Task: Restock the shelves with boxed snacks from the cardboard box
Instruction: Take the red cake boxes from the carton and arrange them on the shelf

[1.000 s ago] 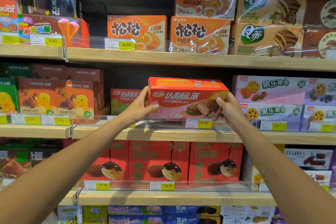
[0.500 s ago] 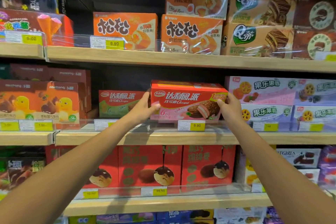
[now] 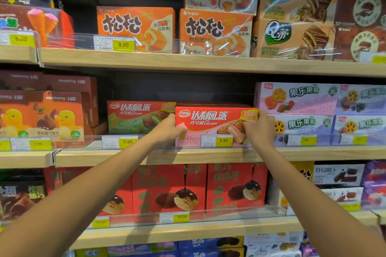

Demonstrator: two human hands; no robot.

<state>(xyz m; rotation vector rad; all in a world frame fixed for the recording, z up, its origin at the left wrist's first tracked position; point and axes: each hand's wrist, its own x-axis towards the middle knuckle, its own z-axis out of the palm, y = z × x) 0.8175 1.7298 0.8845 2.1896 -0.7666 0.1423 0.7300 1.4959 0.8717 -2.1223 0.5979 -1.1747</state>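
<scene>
Shelf: pale wooden middle shelf board [image 3: 188, 157] ran just beneath both sets of fingers, with a clear plastic front lip [image 3: 158, 142] along its edge.
Box: red-and-pink rectangular cardboard pie box [image 3: 213, 123] stood between the two hands, front face outward, and appeared to rest behind the lip.
Neighbours: green cardboard pie box [image 3: 135, 117] lay just beyond the left fingers. Lilac fruit-print boxes [image 3: 302, 125] lay just behind the right fingers.
Handling: judged light, stiff-walled, glossy and a bit slippery, with crushable contents. Best held by the short ends, not the broad face.
Left hand [image 3: 167, 129]: fingers curled round the left end, gripping.
Right hand [image 3: 261, 129]: fingers curled round the right end, thumb on the front.
Tag: yellow price tag [image 3: 223, 140] sat just below and inside the right thumb.
</scene>
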